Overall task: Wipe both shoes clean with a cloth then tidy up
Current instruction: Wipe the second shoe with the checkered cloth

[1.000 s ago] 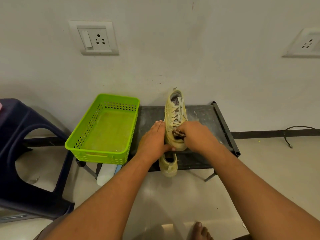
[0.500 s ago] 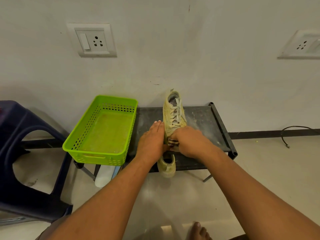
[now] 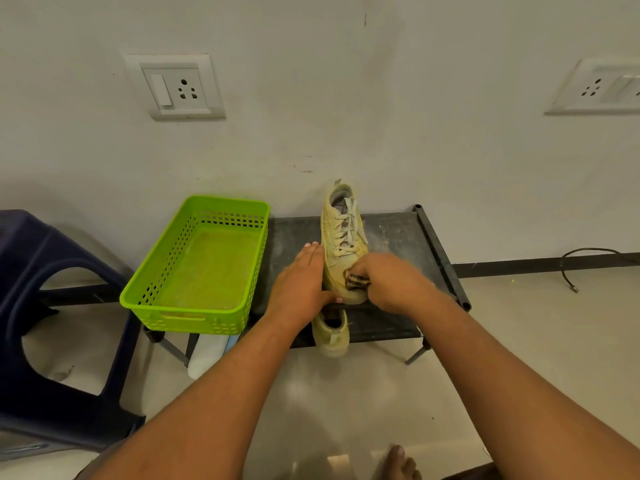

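In the head view, a pale yellow shoe (image 3: 343,244) stands on the top shelf of a black rack (image 3: 398,233), toe at the front edge, heel towards the wall. The left hand (image 3: 301,282) lies against the shoe's left side with fingers straight, thumb at the toe. The right hand (image 3: 388,282) grips a dark checked cloth (image 3: 356,281) and presses it on the toe. Bare shelf runs right of the shoe up to the raised side rail.

A second shoe (image 3: 331,332) sits on the lower shelf, its end jutting past the front edge. A green basket (image 3: 194,268) takes the rack's left end and overhangs its front, just beside the left hand. A white bottle (image 3: 207,355) lies below it. A dark blue stool (image 3: 41,306) stands left of the basket; open floor lies in front.
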